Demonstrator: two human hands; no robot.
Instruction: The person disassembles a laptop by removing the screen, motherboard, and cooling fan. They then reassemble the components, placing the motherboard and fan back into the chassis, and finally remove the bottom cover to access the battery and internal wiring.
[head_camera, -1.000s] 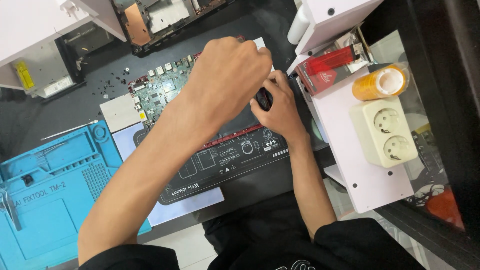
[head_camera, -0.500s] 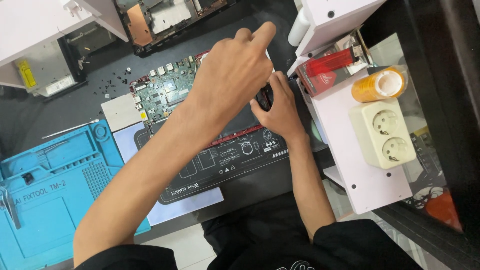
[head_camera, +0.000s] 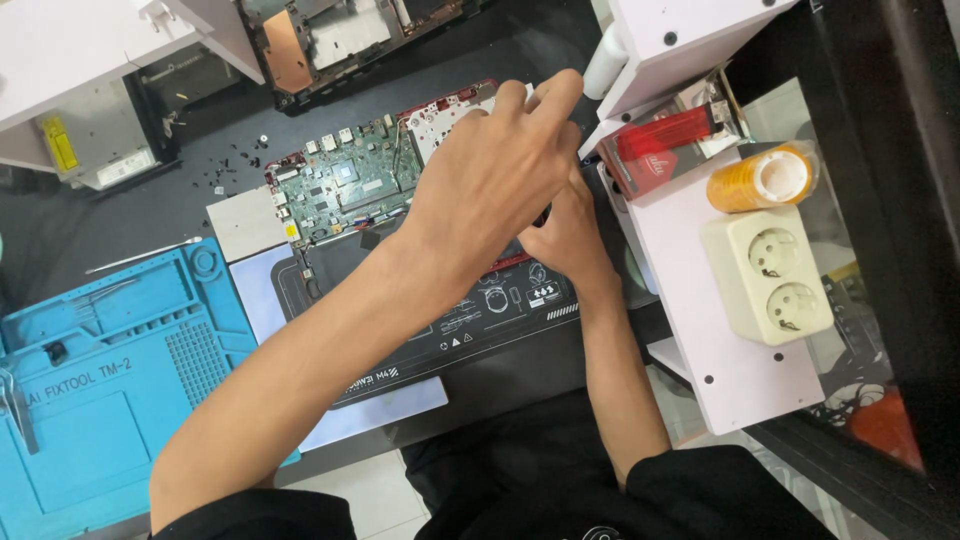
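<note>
On the black tabletop mat, circuit board (head_camera: 345, 190) lies bare, screws (head_camera: 235, 165) out. Left hand (head_camera: 495, 180) hovers half-curled, holding nothing visible; right hand (head_camera: 570, 235) underneath, grip hidden. Disassembly looks mid-way.

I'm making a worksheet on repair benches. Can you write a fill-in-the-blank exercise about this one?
1. Both hands work over an opened laptop whose circuit board is coloured ____.
2. The repair mat at the picture's left edge is coloured ____.
3. The cream power strip on the white shelf has ____ sockets.
4. The left hand lies ____ the right hand, partly hiding it.

Missing words: green; blue; two; over
</note>
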